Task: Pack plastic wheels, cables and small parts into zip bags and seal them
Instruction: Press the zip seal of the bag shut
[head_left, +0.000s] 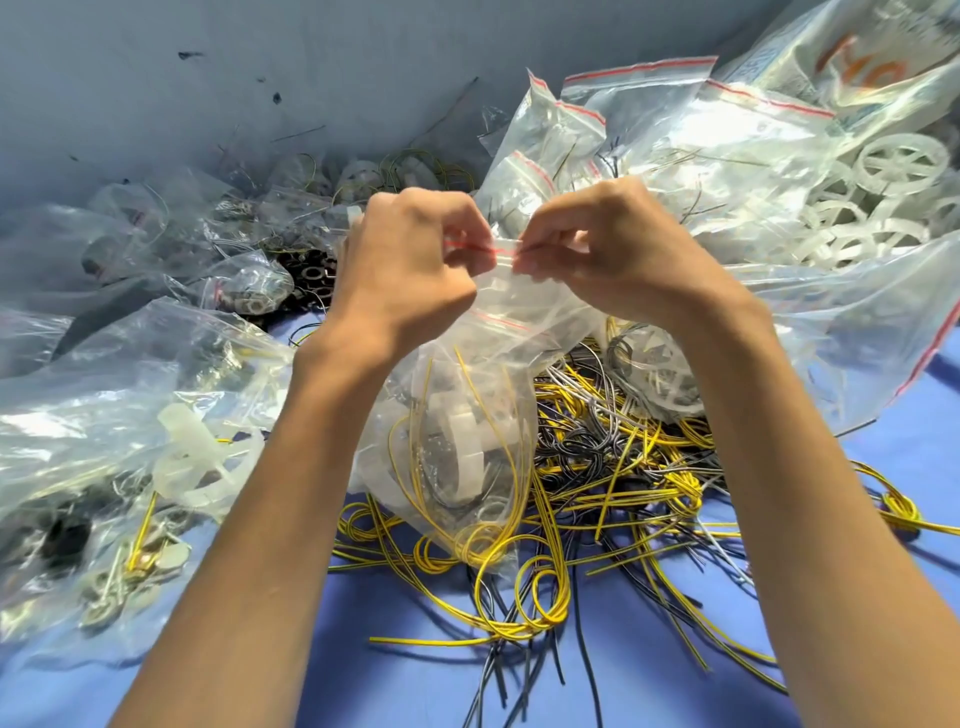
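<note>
The single view comes from a wide-angle camera worn on the person's head, facing forward and steeply down along both forearms, which enter from the bottom edge. It sits close: the left hand (410, 260) and right hand (613, 249), pinching the top of a zip bag (457, 441), land just above centre. Blue table (395, 696) fills the foreground, and a grey wall (208, 78) closes the top of the picture.

L hand (410, 260) & R hand (602, 249) raised, fingers curled, prob pinching, forearms converging
</note>
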